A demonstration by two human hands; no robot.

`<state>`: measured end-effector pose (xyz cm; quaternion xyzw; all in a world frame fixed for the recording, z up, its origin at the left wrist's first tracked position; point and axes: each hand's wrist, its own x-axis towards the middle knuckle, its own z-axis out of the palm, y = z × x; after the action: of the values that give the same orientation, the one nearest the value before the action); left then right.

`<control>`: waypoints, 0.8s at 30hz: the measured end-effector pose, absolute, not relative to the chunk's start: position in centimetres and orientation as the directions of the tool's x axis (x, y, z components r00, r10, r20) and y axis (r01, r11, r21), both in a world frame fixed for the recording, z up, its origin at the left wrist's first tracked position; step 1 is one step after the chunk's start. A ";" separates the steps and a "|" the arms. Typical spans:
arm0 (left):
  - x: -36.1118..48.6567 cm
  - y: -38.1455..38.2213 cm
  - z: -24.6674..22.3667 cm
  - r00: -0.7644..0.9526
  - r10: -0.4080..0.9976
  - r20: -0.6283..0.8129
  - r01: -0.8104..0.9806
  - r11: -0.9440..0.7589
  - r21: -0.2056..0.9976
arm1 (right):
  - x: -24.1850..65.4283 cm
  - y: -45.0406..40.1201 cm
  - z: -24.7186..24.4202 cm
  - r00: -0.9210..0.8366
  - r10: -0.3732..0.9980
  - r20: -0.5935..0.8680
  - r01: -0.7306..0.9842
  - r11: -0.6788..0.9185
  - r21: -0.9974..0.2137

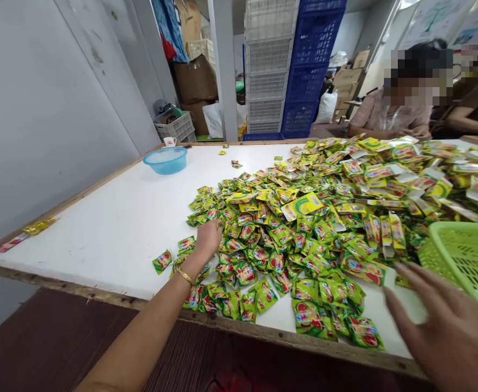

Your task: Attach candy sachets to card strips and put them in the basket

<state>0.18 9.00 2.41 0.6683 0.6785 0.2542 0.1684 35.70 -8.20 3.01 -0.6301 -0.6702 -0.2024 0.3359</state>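
A big heap of small green and yellow sachets (pixel 304 228) covers the right half of a white table (pixel 112 223). My left hand (pixel 208 238) rests palm down on the left edge of the heap, fingers curled over sachets; whether it grips any is hidden. A gold bracelet sits on that wrist. My right hand (pixel 447 329) hovers at the lower right with fingers spread and nothing in it, just below a green plastic basket (pixel 465 256).
A light blue bowl (pixel 166 159) stands at the table's far left corner. A strip of sachets (pixel 26 231) lies on the left wooden edge. Two people sit at the far right side. Stacked white and blue crates (pixel 288 65) and cardboard boxes stand behind.
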 end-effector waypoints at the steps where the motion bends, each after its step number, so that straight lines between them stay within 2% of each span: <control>1: 0.8 9.4 3.0 -0.041 0.990 0.139 0.807 -0.049 0.589 | 34.3 -7.5 2.5 -0.024 0.702 0.712 0.980 0.157 -0.122; 4: 3.1 11.1 3.9 0.009 0.985 0.171 0.751 -0.120 0.649 | 29.6 -6.2 1.0 -0.114 0.712 0.693 0.962 0.252 -0.101; 7: 5.2 12.9 3.9 0.006 0.986 0.167 0.721 -0.120 0.682 | 26.4 -6.2 0.1 -0.169 0.746 0.644 0.944 0.310 -0.110; 12: 6.5 15.0 3.5 -0.042 0.980 0.193 0.700 -0.109 0.706 | 25.6 -7.1 -1.2 -0.196 0.800 0.567 0.937 0.324 -0.133; 19: 7.0 17.2 3.1 0.073 0.995 0.065 0.733 -0.098 0.673 | 24.7 -7.6 -2.1 -0.221 0.822 0.525 0.923 0.351 -0.160; 24: 5.4 13.9 2.1 0.163 0.986 0.026 0.709 -0.136 0.692 | 25.2 -6.5 -1.6 -0.220 0.830 0.512 0.913 0.360 -0.191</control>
<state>5.40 13.93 2.10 0.7107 0.5965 0.2505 0.2763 25.21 -6.50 -1.63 -0.5607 -0.7773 -0.0753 0.2751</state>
